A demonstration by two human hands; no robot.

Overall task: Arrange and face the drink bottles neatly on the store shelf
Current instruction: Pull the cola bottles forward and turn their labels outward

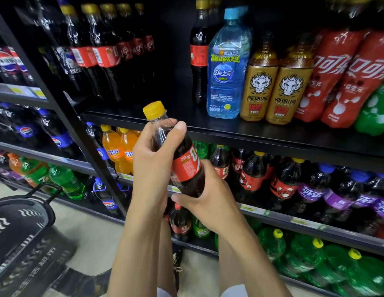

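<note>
Yellow-capped red-label cola bottle (187, 166), left hand (151, 161) fingers curled round its shoulder, right hand (208, 195) gripping its base, PREDATOR ENERGY bottles (259, 88) behind

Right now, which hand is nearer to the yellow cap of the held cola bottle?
Left. The left hand grips the cola bottle below its yellow cap; the right hand holds its base, farther away.

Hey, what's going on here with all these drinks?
A person stands at a store drinks shelf, holding a yellow-capped cola bottle in both hands, tilted and off the shelf. The left hand grips its upper part near the neck; the right hand grips its base. Behind it stand a blue water bottle and gold Predator energy bottles.
</note>
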